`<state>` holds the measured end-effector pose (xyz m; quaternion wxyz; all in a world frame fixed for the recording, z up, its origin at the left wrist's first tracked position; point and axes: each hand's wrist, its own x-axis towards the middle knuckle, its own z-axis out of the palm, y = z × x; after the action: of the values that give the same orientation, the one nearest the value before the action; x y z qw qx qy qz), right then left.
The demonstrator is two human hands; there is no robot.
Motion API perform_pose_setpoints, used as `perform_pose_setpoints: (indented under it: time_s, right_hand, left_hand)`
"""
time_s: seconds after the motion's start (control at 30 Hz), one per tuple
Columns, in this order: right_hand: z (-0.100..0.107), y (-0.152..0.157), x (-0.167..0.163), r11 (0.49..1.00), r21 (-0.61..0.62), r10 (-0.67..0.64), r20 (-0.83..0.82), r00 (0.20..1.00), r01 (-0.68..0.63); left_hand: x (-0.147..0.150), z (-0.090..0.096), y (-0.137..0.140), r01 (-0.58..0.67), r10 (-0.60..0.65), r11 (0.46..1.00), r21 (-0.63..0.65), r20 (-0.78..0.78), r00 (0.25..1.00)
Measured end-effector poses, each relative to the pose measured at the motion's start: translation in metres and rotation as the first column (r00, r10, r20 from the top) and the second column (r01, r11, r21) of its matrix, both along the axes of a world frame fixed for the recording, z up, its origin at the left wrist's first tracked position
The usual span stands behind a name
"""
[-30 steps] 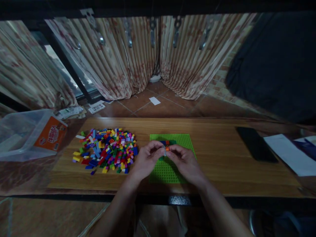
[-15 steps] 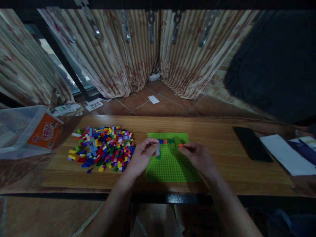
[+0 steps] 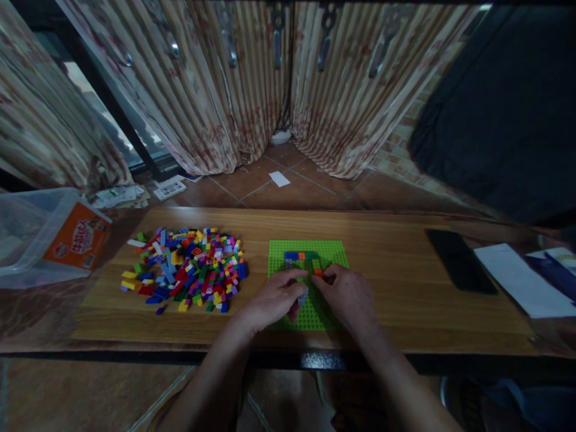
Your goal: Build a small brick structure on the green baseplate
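Left hand: hanging low over the green baseplate, the left hand (image 3: 279, 294) has a narrow grip, thumb and fingers pinched on a see-through greyish brick (image 3: 303, 296). Can't make out its exact shape, the fingers cover a fair bit of it.
Right hand: the right hand (image 3: 348, 294) is just across from it, grip also narrow, fingertips closed on a little orange brick (image 3: 317, 272). That brick is over the upper right part of the baseplate; can't tell from here if it's fully pressed on.
Baseplate: bright green, studded, sitting on the wood-look table (image 3: 387, 270) right in front of the person. The green baseplate (image 3: 335, 247) is partly hidden under both hands.
Brick row: along the far part of the plate there's a blue brick (image 3: 291, 256), then an orange one (image 3: 302, 256), then dark green (image 3: 311, 256), all in a line and touching.
Loose bricks: big messy brick pile (image 3: 189, 270) to the left of the plate, well apart from it, basically every colour going.
Tub: clear plastic tub (image 3: 27, 240) past the table's left end, with an orange label (image 3: 77, 236) on its side.
Right end: dark flat slab (image 3: 459, 261) lying on the table, white paper (image 3: 517, 282) just beside it.
Behind: striped curtains (image 3: 252, 90) down to the tiles, plus a small white card (image 3: 279, 179) on the floor.
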<state>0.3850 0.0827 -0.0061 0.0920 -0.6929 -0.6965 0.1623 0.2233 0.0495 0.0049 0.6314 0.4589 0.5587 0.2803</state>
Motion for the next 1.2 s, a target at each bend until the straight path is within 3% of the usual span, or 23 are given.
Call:
perform_pose_setpoints:
  time_s: [0.13, 0.4, 0.67, 1.2]
  right_hand:
    - [-0.002, 0.000, 0.003, 1.000, 0.010, 0.019, -0.007, 1.000, -0.019]
    - [-0.010, 0.009, 0.021, 0.989, 0.045, 0.144, -0.204, 0.968, -0.138]
    - [-0.009, 0.014, 0.020, 0.995, 0.010, 0.097, -0.302, 0.948, -0.099]
    - [-0.008, 0.017, 0.016, 0.999, -0.006, 0.028, -0.306, 0.952, -0.031]
  left_hand:
    - [0.001, 0.001, 0.000, 0.016, -0.016, 1.000, -0.009, 0.010, 1.000]
    - [0.004, -0.005, -0.001, 0.031, -0.031, 0.999, 0.005, 0.022, 0.999]
    - [0.019, -0.006, -0.002, 0.191, -0.189, 0.980, 0.063, -0.034, 0.981]
    - [0.019, -0.014, -0.001, 0.179, -0.158, 0.967, 0.184, -0.121, 0.980]
